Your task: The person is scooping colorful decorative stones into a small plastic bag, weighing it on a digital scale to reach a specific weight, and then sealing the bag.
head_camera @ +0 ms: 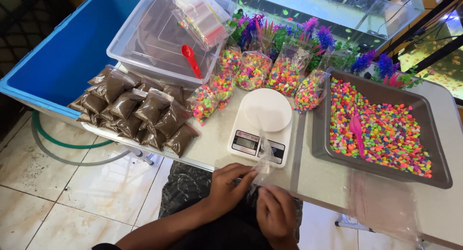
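Note:
My left hand (230,183) and my right hand (276,212) both pinch a small clear plastic bag (263,158) just in front of the table's near edge. The bag looks empty and stands up between my fingers, right before a white kitchen scale (263,122) with a round platter. To the right, a grey tray (322,110) holds bright multicoloured gravel with a pink scoop (357,133) lying in it.
Several filled bags of coloured gravel (253,71) line up behind the scale. Bags of brown grain (137,112) are piled at left. A clear tub (159,38) holds a red spoon and empty bags. Blue bin (62,57) at far left; loose plastic bags (381,206) at right; fish tanks behind.

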